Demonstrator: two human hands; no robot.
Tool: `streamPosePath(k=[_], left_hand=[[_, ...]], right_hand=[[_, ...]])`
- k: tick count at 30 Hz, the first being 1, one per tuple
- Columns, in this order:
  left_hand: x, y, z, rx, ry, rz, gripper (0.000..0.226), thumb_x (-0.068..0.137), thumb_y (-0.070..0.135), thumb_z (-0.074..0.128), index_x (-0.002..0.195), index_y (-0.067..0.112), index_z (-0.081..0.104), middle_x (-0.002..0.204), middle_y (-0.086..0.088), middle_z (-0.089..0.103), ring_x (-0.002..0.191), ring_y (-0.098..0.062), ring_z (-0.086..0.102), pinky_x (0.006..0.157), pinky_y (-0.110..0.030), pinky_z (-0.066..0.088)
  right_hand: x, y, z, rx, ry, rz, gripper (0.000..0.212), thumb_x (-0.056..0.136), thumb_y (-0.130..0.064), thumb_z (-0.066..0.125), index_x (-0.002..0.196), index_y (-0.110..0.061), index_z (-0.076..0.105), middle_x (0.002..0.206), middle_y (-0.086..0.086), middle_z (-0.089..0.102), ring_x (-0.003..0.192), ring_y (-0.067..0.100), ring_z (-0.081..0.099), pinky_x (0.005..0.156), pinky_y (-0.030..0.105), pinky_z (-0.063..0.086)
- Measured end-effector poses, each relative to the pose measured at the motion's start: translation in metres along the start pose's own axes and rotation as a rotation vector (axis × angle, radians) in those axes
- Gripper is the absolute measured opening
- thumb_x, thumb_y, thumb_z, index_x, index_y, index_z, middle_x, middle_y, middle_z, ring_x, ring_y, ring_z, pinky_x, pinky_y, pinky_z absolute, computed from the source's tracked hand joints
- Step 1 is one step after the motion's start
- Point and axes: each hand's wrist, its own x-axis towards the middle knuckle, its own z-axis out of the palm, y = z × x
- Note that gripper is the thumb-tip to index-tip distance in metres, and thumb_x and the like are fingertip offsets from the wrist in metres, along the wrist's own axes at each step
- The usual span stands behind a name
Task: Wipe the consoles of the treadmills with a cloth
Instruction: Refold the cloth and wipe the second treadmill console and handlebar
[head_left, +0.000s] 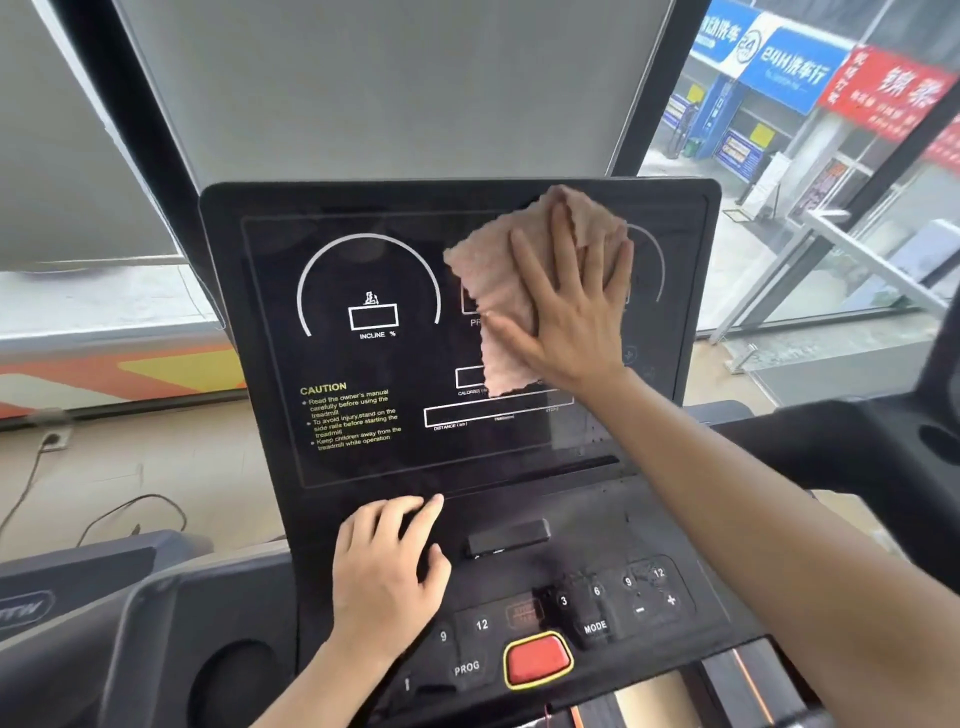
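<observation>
A right hand (566, 306) is pressing a pale pink, nubbly cloth (498, 291) flat against a black treadmill console (363, 457), fingers spread wide, not gripping. The crumpled cloth is lying under the fingers and spilling out past the thumb. The left hand (387, 566) is resting, fingers loosely curled, below the display.

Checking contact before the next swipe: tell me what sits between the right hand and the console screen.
Head view: the pink cloth lies between them, pressed flat against the console screen by the open right hand. No bare palm touches glass.
</observation>
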Motion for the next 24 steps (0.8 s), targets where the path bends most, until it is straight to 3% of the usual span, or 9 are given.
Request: streamPosePath(k=[6,11,14,18,24], left_hand=[[0.001,0.002,0.0,0.006,0.009,0.002,0.044,0.081,0.029,0.061,0.122,0.02,0.075,0.11,0.001,0.069,0.101,-0.027,0.06,0.088,-0.044,0.05],[0.004,0.005,-0.001,0.006,-0.015,0.014,0.046,0.082,0.032,0.059,0.121,0.016,0.074,0.113,-0.002,0.069,0.104,-0.029,0.061,0.092,-0.044,0.049],[0.009,0.013,0.001,-0.031,-0.042,0.059,0.047,0.082,0.033,0.059,0.123,0.015,0.073,0.115,-0.001,0.068,0.107,-0.028,0.061,0.095,-0.042,0.048],[0.021,0.031,0.003,-0.078,-0.093,0.134,0.049,0.083,0.033,0.06,0.126,0.015,0.071,0.118,-0.001,0.068,0.11,-0.026,0.062,0.092,-0.041,0.051],[0.029,0.044,0.012,-0.052,-0.156,0.149,0.054,0.079,0.036,0.067,0.13,0.019,0.069,0.121,0.001,0.067,0.111,-0.024,0.061,0.094,-0.043,0.048]], right_hand=[[0.019,0.011,-0.01,0.041,-0.062,0.163,0.082,0.095,-0.079,0.023,0.162,-0.032,0.018,0.171,0.014,0.013,0.157,0.042,0.011,0.12,0.072,0.007],[-0.029,0.0,0.008,0.059,-0.102,0.328,0.082,0.099,-0.073,0.02,0.163,-0.024,0.013,0.171,0.019,0.01,0.157,0.041,0.011,0.122,0.068,0.008],[-0.076,-0.006,0.021,0.069,-0.183,0.385,0.084,0.1,-0.072,0.018,0.164,-0.019,0.006,0.17,0.022,0.003,0.157,0.042,0.002,0.122,0.068,0.008],[-0.137,-0.012,0.032,0.106,-0.345,0.416,0.086,0.099,-0.073,0.01,0.161,-0.019,-0.015,0.168,0.027,-0.008,0.156,0.047,-0.007,0.121,0.07,0.007],[-0.174,-0.004,0.028,0.147,-0.49,0.375,0.088,0.097,-0.076,0.011,0.158,-0.025,-0.026,0.167,0.022,-0.024,0.154,0.041,-0.023,0.122,0.069,0.001]])
